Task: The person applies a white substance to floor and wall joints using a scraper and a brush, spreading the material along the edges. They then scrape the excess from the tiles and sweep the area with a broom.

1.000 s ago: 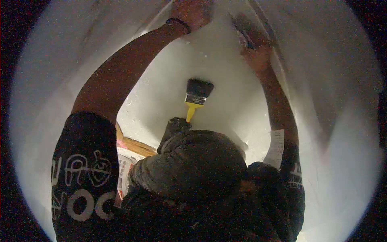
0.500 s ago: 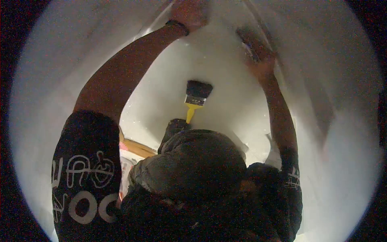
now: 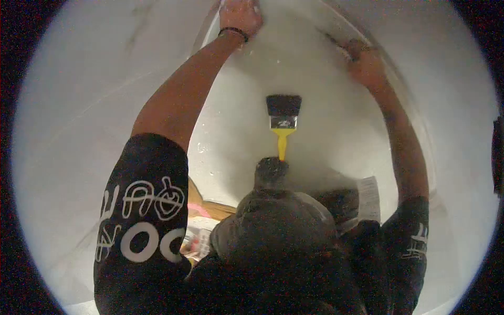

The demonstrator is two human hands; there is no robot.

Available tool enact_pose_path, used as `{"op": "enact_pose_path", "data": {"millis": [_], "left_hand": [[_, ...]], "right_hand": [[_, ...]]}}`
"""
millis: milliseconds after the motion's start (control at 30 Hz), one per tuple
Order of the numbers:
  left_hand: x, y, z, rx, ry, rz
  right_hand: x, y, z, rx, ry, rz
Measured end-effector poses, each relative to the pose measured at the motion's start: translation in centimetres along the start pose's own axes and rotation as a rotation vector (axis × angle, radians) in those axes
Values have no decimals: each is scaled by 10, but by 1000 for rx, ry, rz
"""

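Note:
My left hand (image 3: 241, 16) is at the top edge of the view, fingers curled near the left border of a pale, wet-looking surface (image 3: 315, 115). White smears show on its fingers, and what it holds is hidden. At the upper right, my right hand (image 3: 370, 65) is closed around a dark, thin-bladed flat tool (image 3: 338, 44), seen nearly edge-on beside the surface's right border. A wide paintbrush (image 3: 283, 118) with dark bristles and a yellow handle lies on the pale surface between my arms, touched by neither hand.
Below the brush handle is a dark rounded shape, perhaps a shoe tip (image 3: 270, 170). A wooden piece (image 3: 220, 209) and several packets (image 3: 197, 241) lie at the lower left. A white ribbed item (image 3: 369, 199) is at the lower right. Pale walls rise on both sides.
The view has shifted, so the brush and my arms appear farther right. My right hand has moved right with the tool, whose blade now shows edge-on. My left hand stays near the top.

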State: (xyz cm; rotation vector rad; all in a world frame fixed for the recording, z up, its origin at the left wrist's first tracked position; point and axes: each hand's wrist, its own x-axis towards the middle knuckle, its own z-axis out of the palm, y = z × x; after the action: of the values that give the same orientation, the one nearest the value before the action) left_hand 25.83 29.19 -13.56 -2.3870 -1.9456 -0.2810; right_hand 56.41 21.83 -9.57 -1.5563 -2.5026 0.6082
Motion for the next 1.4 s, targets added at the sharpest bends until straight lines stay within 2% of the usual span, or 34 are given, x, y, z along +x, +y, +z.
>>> {"op": "enact_pose_path", "data": {"millis": [33,67,100,167,200,267,300,333,367,400,433,500,533,600,667,700,733,767,800,833,900,933,1000,1033,1067,1100,1133,1200,1233,1300,1333,1367,1400], "left_hand": [[1,5,-14,-1,2,23],[7,13,-33,-52,-86,18],[9,21,-45,-107,-171,13],[7,25,-38,-94,-123,79],[2,24,-25,-70,-100,122],[-14,43,19,294,60,185],[-16,71,-12,15,-268,98],[-33,96,-23,49,-163,235],[-48,125,-8,21,-89,259],[-62,152,-26,-153,-283,286],[-73,176,-33,-101,-475,496],[-104,201,-31,-171,-137,667],[-108,200,-23,-164,-134,689],[-99,183,-5,-383,-118,717],[-75,145,-22,-115,-458,575],[-66,111,4,-151,-245,525],[-60,93,-34,-129,-253,332],[-44,58,-16,-69,-274,255],[-35,39,-26,65,-186,249],[-33,28,-35,165,-76,196],[-31,30,-38,167,-112,113],[-34,38,-32,176,-119,123],[-37,80,-17,-34,-180,37],[-46,107,-29,-62,-235,139],[-52,126,-12,-64,-222,259],[-63,148,-13,-85,-94,357],[-71,165,-3,-166,-130,415],[-82,185,-14,-58,-114,570],[-75,176,-19,-47,-110,569],[-63,158,-34,-139,-360,576],[-55,149,-66,-54,-555,452],[-50,113,-20,-103,-149,572],[-44,101,-48,-72,-380,388]], "right_hand": [[-10,-5,-11,20,-2,135],[-20,-7,-20,29,1,266],[-39,-4,-13,14,20,281],[-79,3,15,256,236,472],[-96,-17,18,398,314,563],[-130,-68,5,556,278,760],[-151,-92,7,552,459,646],[-170,-112,19,553,648,522],[-191,-126,35,743,653,617],[-207,-137,46,941,647,713],[-222,-144,45,952,663,705],[-246,-145,43,1165,444,827],[-251,-138,47,1174,467,830],[-255,-122,59,1073,360,962],[-253,-136,44,1068,408,935],[-249,-143,40,1053,424,902],[-249,-145,48,1069,433,898],[-250,-147,63,933,515,939],[-249,-148,73,796,594,979],[-248,-148,74,807,604,981],[-251,-154,80,534,500,987],[-255,-152,93,546,499,996],[-258,-141,122,278,643,1002],[-255,-140,116,290,652,1003],[-254,-145,98,390,662,902],[-252,-151,85,492,671,794],[-250,-156,78,513,684,786],[-247,-157,74,550,629,926],[-244,-156,78,559,633,919],[-248,-152,82,499,746,815],[-250,-150,82,492,743,821],[-250,-149,82,502,744,780],[-250,-150,82,514,746,743]]}}
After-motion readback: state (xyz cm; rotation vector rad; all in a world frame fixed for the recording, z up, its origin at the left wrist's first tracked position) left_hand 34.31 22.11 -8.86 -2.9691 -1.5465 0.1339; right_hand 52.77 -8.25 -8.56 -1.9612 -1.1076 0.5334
